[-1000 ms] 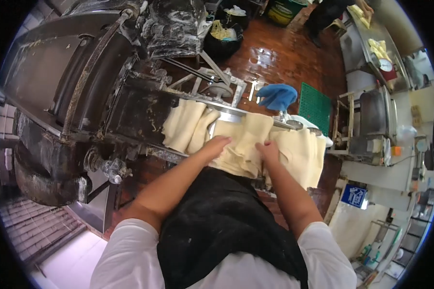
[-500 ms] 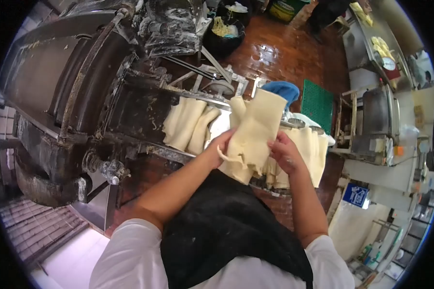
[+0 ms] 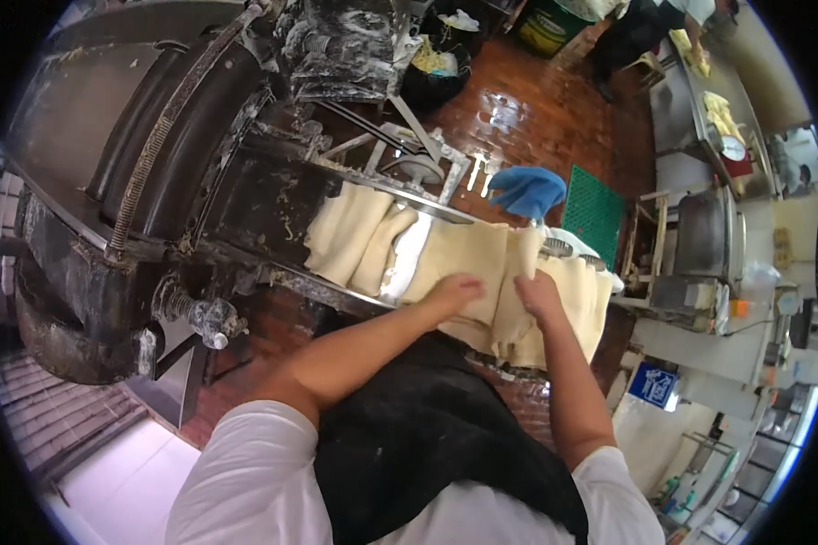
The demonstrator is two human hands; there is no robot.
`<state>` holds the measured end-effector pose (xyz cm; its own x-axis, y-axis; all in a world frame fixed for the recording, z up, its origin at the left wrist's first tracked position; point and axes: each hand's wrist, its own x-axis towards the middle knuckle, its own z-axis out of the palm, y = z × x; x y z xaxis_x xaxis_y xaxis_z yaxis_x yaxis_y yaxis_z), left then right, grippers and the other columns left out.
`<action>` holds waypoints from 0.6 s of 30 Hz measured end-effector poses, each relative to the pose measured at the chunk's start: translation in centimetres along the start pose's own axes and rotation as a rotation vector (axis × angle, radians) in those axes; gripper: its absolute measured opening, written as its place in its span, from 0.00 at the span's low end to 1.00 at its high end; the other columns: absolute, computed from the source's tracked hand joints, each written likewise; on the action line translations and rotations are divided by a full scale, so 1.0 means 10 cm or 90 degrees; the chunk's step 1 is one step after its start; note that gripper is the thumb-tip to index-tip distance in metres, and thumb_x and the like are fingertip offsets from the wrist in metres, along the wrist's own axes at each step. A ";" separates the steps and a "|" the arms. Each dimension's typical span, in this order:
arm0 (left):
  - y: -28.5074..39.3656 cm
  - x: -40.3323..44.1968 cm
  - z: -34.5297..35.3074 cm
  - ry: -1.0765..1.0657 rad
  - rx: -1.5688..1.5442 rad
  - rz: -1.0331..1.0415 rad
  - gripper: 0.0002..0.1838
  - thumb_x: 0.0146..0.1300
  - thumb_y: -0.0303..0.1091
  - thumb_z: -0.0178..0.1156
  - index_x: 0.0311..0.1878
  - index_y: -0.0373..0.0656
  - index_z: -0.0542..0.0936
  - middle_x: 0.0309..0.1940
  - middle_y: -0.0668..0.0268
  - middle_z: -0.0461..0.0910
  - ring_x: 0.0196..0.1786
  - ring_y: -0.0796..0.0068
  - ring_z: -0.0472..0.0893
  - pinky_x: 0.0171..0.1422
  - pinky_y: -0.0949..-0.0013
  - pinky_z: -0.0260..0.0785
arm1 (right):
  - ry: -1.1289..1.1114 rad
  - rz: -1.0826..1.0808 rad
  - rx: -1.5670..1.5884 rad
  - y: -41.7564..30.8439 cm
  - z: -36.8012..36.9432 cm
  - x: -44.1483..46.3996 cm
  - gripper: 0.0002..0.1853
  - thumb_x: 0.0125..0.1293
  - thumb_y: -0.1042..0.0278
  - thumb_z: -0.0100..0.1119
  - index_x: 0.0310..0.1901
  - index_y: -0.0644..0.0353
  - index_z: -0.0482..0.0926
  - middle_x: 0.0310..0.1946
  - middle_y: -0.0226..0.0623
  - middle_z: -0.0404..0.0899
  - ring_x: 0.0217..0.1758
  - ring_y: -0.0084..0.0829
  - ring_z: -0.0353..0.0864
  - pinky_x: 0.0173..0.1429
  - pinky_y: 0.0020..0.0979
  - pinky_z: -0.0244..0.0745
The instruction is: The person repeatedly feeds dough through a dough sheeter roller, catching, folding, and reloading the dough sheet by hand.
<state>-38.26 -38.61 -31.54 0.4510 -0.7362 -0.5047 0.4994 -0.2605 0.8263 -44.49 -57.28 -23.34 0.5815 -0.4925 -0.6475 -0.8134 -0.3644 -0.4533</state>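
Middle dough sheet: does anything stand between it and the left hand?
Nothing visible does: the left hand is over the middle dough sheet, contact unclear. The right hand is off to the side, holding a folded dough piece.

Floor (image 3: 573,118): reddish-brown, glossy, with bright light reflections; extends beyond the right grip (image 3: 539,296). Metal bench (image 3: 700,84): far ahead and to the right of that grip. Beige wall (image 3: 782,59): beyond the bench, farther from the grip.
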 end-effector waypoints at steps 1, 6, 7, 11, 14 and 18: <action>-0.29 0.18 -0.12 0.070 0.028 0.030 0.22 0.63 0.36 0.56 0.59 0.37 0.74 0.48 0.63 0.79 0.50 0.75 0.77 0.56 0.74 0.67 | 0.002 0.004 0.078 -0.05 -0.05 -0.11 0.19 0.56 0.62 0.57 0.46 0.66 0.78 0.39 0.44 0.82 0.42 0.37 0.81 0.47 0.34 0.73; -0.77 0.52 -0.63 0.111 -0.200 -0.068 0.29 0.65 0.51 0.52 0.60 0.37 0.72 0.50 0.57 0.79 0.52 0.65 0.79 0.58 0.63 0.70 | -0.056 -0.051 0.454 -0.45 -0.21 -0.77 0.18 0.57 0.69 0.53 0.49 0.67 0.75 0.40 0.40 0.81 0.41 0.34 0.81 0.47 0.32 0.74; -0.63 0.47 -0.67 0.060 -0.284 -0.122 0.35 0.63 0.59 0.54 0.61 0.37 0.70 0.54 0.54 0.77 0.54 0.59 0.78 0.59 0.57 0.69 | -0.051 -0.076 0.495 -0.60 -0.24 -0.91 0.19 0.56 0.69 0.53 0.49 0.68 0.74 0.41 0.40 0.80 0.41 0.34 0.80 0.48 0.32 0.74; 0.37 -0.09 -0.58 -0.240 -0.679 -0.125 0.39 0.62 0.67 0.49 0.65 0.43 0.68 0.59 0.56 0.73 0.59 0.59 0.75 0.64 0.56 0.66 | -0.037 -0.169 0.633 -1.07 -0.50 -1.37 0.24 0.52 0.68 0.55 0.51 0.71 0.72 0.43 0.44 0.79 0.42 0.36 0.80 0.49 0.33 0.75; 0.58 -0.28 -0.52 -0.275 -0.652 -0.078 0.43 0.60 0.71 0.46 0.67 0.45 0.65 0.62 0.58 0.70 0.63 0.60 0.71 0.68 0.56 0.62 | -0.002 -0.218 0.661 -1.09 -0.81 -1.53 0.29 0.50 0.64 0.56 0.55 0.70 0.70 0.48 0.48 0.78 0.47 0.39 0.80 0.53 0.35 0.76; 0.82 -0.40 -0.43 -0.325 -0.704 0.023 0.44 0.60 0.73 0.43 0.68 0.46 0.64 0.64 0.58 0.69 0.66 0.60 0.69 0.70 0.54 0.58 | 0.087 -0.276 0.661 -0.88 -1.32 -1.63 0.29 0.51 0.64 0.55 0.55 0.70 0.70 0.48 0.48 0.78 0.47 0.39 0.80 0.53 0.35 0.76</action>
<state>-32.80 -35.12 -23.79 0.2589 -0.9580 -0.1236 0.9657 0.2542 0.0526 -46.67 -56.53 -0.70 0.7613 -0.5902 -0.2686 -0.1234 0.2748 -0.9535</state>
